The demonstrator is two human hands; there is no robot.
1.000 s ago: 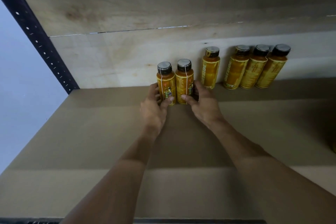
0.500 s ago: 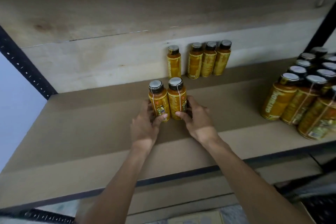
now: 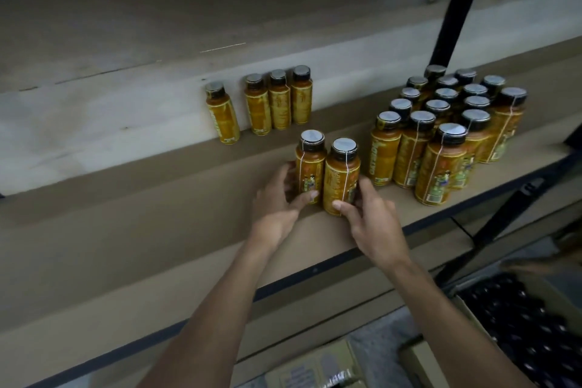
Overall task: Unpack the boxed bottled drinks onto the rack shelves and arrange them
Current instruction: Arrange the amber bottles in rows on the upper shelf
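- Left hand (image 3: pixel 277 201) curled round the lower part of the left bottle (image 3: pixel 310 167), thumb across its front.
- Right hand (image 3: pixel 374 224) wrapped likewise round the base of the right bottle (image 3: pixel 341 179), thumb on the label.
- Both bottles upright, side by side and touching, on the brown shelf (image 3: pixel 126 230), a little back from its front edge; orange bodies, dark collars, silvery caps.
- Against the pale back board (image 3: pixel 94 110): a row of four bottles (image 3: pixel 278 104), one slightly apart on the left, three close together.
- Just beside the held pair, on the right: a packed cluster of bottles (image 3: pixel 441 135) in several rows, reaching back toward the black upright (image 3: pixel 456 3).
- Below the shelf at lower right: an open cardboard box (image 3: pixel 472 321) with dark caps inside, blurred.
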